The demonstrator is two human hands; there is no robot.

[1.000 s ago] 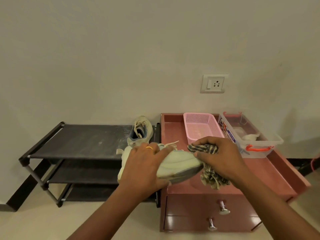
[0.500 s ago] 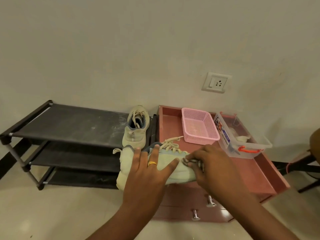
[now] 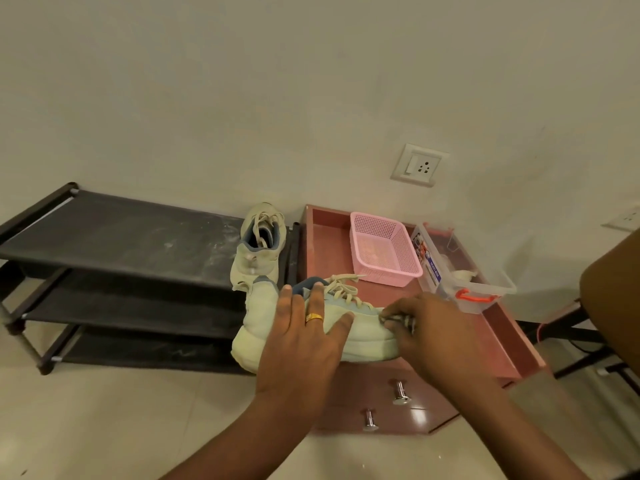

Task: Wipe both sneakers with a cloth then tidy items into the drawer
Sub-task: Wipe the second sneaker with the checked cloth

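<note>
Cloth [image 3: 403, 320], earlier dangling, now pinched by right hand [image 3: 434, 336] (left hand [image 3: 304, 341] flat on sneaker [image 3: 369, 341]).

Black shoe rack [image 3: 121, 237] bearing a sneaker [image 3: 258, 258], reddish drawer unit [image 3: 325, 251] bearing pink basket [image 3: 384, 249], clear box [image 3: 464, 268]

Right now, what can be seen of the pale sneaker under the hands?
The pale cream chunky fabric sneaker has cream laces, a blue-grey collar and a thick sole. It lies across the front-left corner of the reddish wooden cabinet, toe right, heel overhanging. The left hand rests spread over its middle; the right hand presses a checked cloth to its toe end.
</note>
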